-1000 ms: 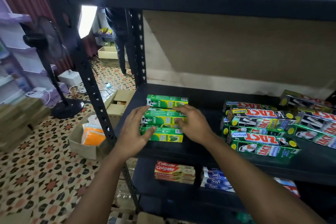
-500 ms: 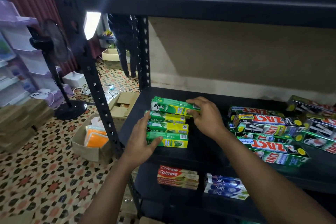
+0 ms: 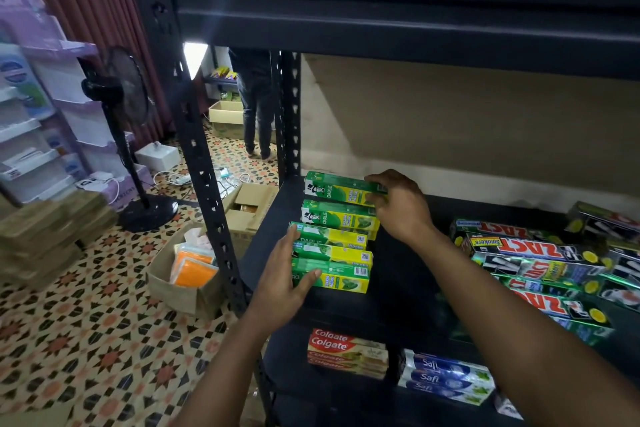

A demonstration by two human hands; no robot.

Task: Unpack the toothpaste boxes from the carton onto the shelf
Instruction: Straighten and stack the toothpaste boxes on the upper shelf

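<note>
Several green and yellow Darlie toothpaste boxes [image 3: 334, 255] lie in a row on the black shelf board [image 3: 408, 274], at its left end. My right hand [image 3: 398, 206] grips the right end of the rearmost Darlie box [image 3: 337, 188], which sits tilted near the back wall. My left hand [image 3: 285, 274] rests flat against the left ends of the front boxes, fingers apart, with the thumb on the nearest one. An open brown carton [image 3: 247, 210] stands on the floor just left of the shelf post.
Black and green Zact boxes [image 3: 540, 263] fill the shelf's right side. Colgate boxes [image 3: 346, 350] and Safi boxes [image 3: 446, 376] lie on the lower shelf. On the patterned floor are a carton with orange packs [image 3: 188, 270], a standing fan [image 3: 124, 135] and a person's legs [image 3: 258, 114].
My right hand moved from the middle boxes to the rearmost box and took hold of its right end, shifting it backward. My left hand stayed at the front boxes' left ends.
</note>
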